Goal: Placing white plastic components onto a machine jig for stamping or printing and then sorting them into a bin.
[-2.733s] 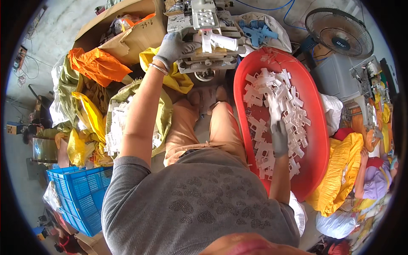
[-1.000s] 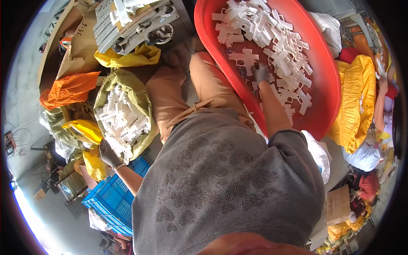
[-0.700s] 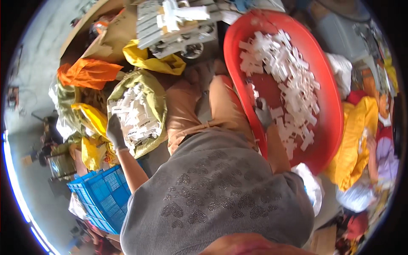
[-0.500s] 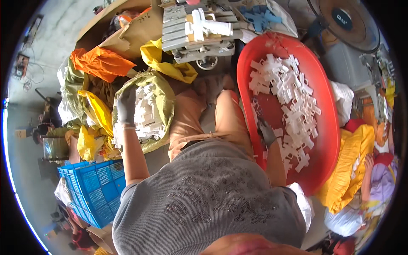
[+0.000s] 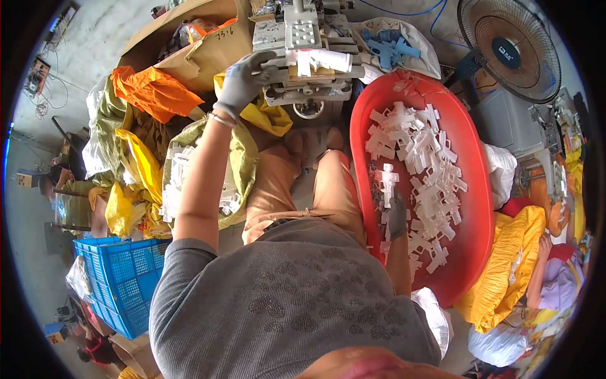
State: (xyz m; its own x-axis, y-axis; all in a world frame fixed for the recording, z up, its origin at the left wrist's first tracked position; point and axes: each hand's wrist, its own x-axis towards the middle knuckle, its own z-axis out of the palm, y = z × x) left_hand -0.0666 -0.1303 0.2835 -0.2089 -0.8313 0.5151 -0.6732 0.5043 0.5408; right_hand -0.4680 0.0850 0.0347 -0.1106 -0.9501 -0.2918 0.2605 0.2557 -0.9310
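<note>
My left hand (image 5: 243, 79), in a grey glove, reaches up to a grey metal fixture (image 5: 303, 25) at the top centre. Its fingertips lie on the fixture's left side, next to a white plastic part (image 5: 323, 60) lying across it; whether they grip anything is unclear. My right hand (image 5: 396, 216), also gloved, is down in a big red oval tub (image 5: 480, 208) on my right. It holds a white cross-shaped plastic part (image 5: 386, 179) above several similar white parts (image 5: 429, 158) heaped in the tub.
An olive sack (image 5: 243, 164) of white parts lies by my left knee, among yellow and orange bags (image 5: 154, 91). A blue crate (image 5: 120, 278) is lower left. Cardboard boxes (image 5: 208, 44), a white bag of blue parts (image 5: 391, 44) and a fan (image 5: 511, 47) stand behind. Another person (image 5: 555, 278) sits far right.
My left hand has risen from the olive sack to the metal fixture. My right hand stayed in the red tub. The view has swung as my head turned.
</note>
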